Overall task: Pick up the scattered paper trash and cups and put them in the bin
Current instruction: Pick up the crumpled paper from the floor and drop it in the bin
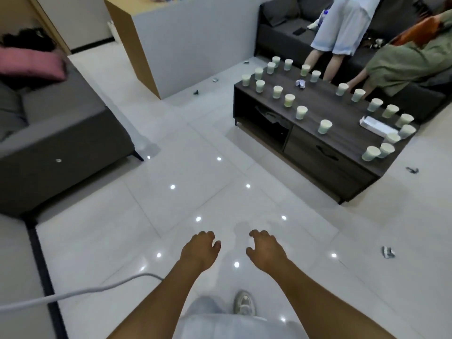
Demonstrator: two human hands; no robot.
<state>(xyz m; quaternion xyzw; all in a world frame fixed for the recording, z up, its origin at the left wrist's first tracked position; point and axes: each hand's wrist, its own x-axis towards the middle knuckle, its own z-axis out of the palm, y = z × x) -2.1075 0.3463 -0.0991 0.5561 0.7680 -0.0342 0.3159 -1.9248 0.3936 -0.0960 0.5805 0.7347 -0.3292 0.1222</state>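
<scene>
Hands (pixel 232 248) empty, cups (pixel 325 126) crowding table (pixel 342 152)

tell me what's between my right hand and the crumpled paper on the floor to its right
Only bare floor tile lies between the right hand and the crumpled paper, seen from the head view.

A grey sofa (pixel 61 133) with a pink cushion (pixel 31 63) faces a dark coffee table (pixel 318 152).

Bare forearms, pale grey shorts (pixel 234 324), one whitish sneaker (pixel 244 303).
</scene>
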